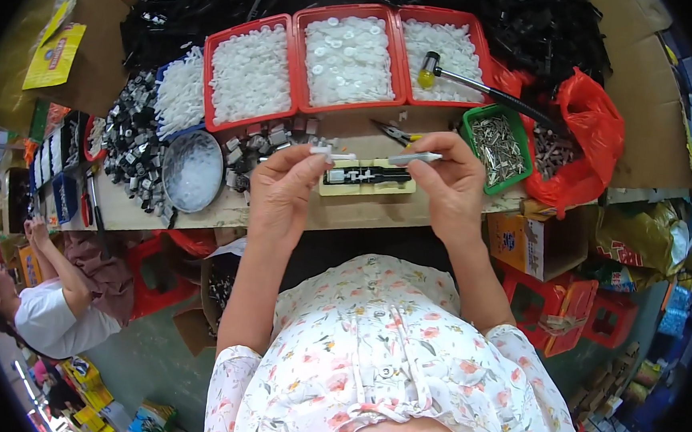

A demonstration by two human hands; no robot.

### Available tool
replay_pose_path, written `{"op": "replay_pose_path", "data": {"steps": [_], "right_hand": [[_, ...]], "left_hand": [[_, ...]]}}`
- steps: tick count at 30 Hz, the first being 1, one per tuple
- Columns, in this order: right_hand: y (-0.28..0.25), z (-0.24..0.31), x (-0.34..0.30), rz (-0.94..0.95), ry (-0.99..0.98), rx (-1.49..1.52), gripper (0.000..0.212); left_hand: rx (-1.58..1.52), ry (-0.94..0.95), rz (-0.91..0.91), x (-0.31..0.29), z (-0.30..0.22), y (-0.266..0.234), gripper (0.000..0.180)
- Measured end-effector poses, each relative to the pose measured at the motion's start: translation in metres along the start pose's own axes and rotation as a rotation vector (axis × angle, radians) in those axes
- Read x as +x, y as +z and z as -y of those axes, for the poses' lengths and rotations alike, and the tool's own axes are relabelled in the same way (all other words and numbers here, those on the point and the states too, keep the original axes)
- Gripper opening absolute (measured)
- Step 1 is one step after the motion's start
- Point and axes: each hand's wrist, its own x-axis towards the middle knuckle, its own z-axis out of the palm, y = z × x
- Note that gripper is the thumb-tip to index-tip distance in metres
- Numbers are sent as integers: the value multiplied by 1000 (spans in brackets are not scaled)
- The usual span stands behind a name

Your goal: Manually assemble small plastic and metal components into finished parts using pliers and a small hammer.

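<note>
My left hand pinches a white plastic piece.
My right hand grips a slim grey piece; at far left, a yellow packet carries print.

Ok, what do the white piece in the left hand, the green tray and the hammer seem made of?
White piece: likely plastic, opaque and evenly white. Green tray: probably moulded plastic, one even colour through its smooth rim. Hammer: shaft seemingly metal, silvery and shiny; yellow tip perhaps glossy plastic; black grip rubber or plastic, too uniformly dark to tell.
</note>
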Motion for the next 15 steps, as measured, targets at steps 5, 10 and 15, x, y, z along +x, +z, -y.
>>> {"op": "replay_pose_path", "data": {"steps": [5, 10, 15], "right_hand": [[3, -7, -2, -14, 49, 62, 21], [4, -14, -4, -10, 87, 101, 23], [9, -17, -6, -37, 118, 144, 23]], "left_hand": [[-14, -33, 33, 0, 14, 11, 18], [-5, -33, 38, -2, 15, 13, 16], [48, 2, 23, -4, 17, 10, 17]]}}
